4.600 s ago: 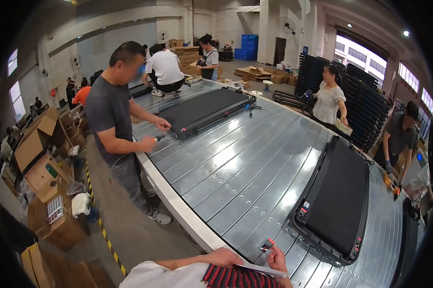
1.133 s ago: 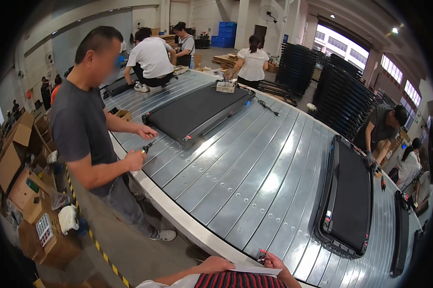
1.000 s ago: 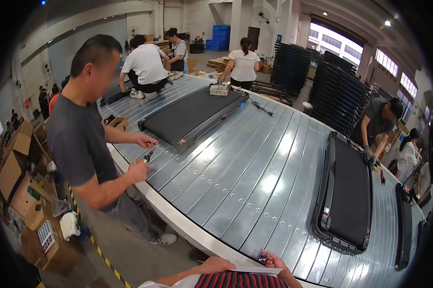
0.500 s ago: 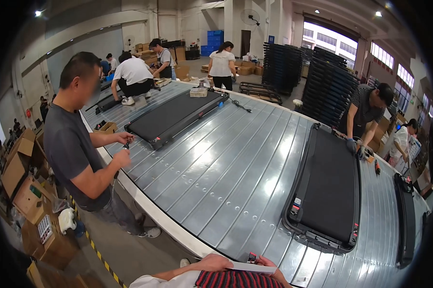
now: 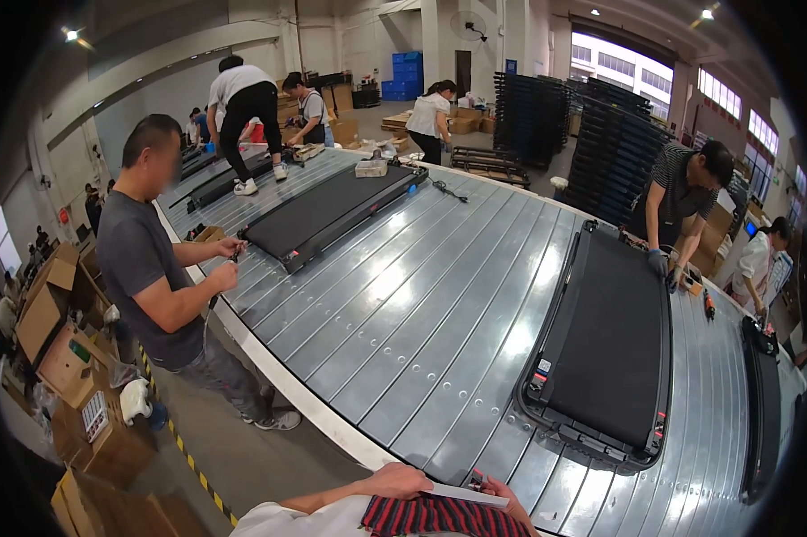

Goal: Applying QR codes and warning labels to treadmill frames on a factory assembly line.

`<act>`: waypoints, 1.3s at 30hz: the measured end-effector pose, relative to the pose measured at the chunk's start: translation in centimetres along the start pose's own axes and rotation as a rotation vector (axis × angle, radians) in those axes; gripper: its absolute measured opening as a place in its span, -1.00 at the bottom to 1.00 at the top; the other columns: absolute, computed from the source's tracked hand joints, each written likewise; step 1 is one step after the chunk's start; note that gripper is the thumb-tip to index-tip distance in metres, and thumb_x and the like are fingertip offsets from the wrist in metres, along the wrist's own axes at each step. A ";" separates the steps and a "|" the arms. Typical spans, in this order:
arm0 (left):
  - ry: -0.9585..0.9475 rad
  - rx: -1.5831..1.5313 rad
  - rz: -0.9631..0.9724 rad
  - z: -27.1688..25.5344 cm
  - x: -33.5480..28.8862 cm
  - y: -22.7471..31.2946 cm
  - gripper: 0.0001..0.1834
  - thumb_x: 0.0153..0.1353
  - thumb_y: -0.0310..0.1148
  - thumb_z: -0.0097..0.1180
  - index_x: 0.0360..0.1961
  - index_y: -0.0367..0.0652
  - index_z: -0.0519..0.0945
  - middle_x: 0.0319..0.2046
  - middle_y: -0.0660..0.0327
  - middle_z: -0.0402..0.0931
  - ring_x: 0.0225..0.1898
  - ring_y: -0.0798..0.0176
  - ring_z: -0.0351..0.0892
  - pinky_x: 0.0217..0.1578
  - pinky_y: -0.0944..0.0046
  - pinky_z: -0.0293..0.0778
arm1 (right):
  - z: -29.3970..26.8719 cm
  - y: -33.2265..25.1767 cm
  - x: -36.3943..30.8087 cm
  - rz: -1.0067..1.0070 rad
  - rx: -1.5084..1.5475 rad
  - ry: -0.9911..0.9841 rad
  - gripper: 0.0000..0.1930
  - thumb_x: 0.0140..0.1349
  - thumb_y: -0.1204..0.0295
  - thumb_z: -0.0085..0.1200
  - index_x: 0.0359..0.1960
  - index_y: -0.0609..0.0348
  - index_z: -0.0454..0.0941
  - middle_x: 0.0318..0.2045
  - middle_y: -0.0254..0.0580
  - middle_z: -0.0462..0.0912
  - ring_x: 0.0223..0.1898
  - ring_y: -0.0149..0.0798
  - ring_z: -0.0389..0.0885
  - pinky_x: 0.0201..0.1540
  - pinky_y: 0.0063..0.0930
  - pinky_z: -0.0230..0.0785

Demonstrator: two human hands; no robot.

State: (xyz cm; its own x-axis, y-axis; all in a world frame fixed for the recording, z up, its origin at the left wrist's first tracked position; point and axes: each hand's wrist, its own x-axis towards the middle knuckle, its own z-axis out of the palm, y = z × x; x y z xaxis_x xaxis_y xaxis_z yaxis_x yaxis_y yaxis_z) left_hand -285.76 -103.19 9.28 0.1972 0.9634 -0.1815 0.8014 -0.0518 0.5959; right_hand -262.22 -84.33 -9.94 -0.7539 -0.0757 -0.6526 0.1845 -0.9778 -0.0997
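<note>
At the lower edge, my left hand [image 5: 398,481] is closed on the left end of a flat white sheet or strip [image 5: 469,493]. The sheet's other end rests in my right hand [image 5: 503,498], whose fingers are curled around it. Close to my right fingertips is a small black and red piece [image 5: 478,478]; whether the fingers grip it, I cannot tell. Red-and-black striped cloth [image 5: 435,516] lies against my body under the sheet. Both hands are just at the near edge of the metal-topped table [image 5: 403,313].
A black treadmill-like deck [image 5: 600,349] lies ahead on the right, another [image 5: 332,206] farther left. Co-workers stand around the table: one at left [image 5: 157,242] handling a cable, one at right [image 5: 681,192] bent over the deck. Someone [image 5: 247,107] stands on the tabletop. Cartons [image 5: 90,376] line the left floor.
The person on the tabletop has risen from a crouch to standing. A person in white at the back has turned and bent rightward. My hands keep nearly the same hold; the view shifted slightly.
</note>
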 end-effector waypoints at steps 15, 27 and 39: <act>0.140 -0.004 0.004 -1.3 -1.5 -3.8 -0.84 -0.09 -0.39 -0.01 -0.41 -0.11 0.41 -0.58 0.05 0.42 -0.43 -0.08 0.46 -0.49 0.00 0.35 | 2.4 -2.1 4.1 -0.017 -0.097 0.114 -0.68 0.10 0.14 -0.04 -0.44 0.18 0.45 -0.53 -0.18 0.55 -0.58 -0.23 0.49 -0.58 -0.47 0.35; 0.267 -0.129 -0.007 0.1 -3.2 -6.5 -0.86 -0.11 -0.41 -0.02 -0.44 -0.12 0.38 -0.58 0.04 0.39 -0.44 -0.08 0.43 -0.51 0.02 0.31 | 5.0 -2.6 3.8 -0.126 -0.075 0.255 -0.66 0.17 0.11 -0.13 -0.49 0.14 0.40 -0.73 -0.40 0.39 -0.80 -0.46 0.27 -0.79 -0.68 0.10; 0.032 -0.048 0.063 -0.5 -4.4 -8.1 -0.85 -0.10 -0.43 -0.04 -0.42 -0.07 0.41 -0.55 0.06 0.40 -0.40 -0.06 0.45 -0.48 0.01 0.32 | -7.2 3.5 1.8 -0.102 0.252 0.136 -0.62 0.19 0.03 -0.22 -0.55 0.07 0.35 -0.81 -0.40 0.27 -0.84 -0.51 0.16 -0.85 -0.73 0.02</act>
State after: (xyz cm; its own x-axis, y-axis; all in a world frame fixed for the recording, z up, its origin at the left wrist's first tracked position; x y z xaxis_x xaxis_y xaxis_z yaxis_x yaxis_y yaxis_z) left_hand -293.46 -106.86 5.66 0.2273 0.9667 -0.1180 0.7600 -0.1003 0.6421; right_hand -258.39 -86.53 -16.84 -0.6657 0.0353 -0.7454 -0.0625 -0.9980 0.0086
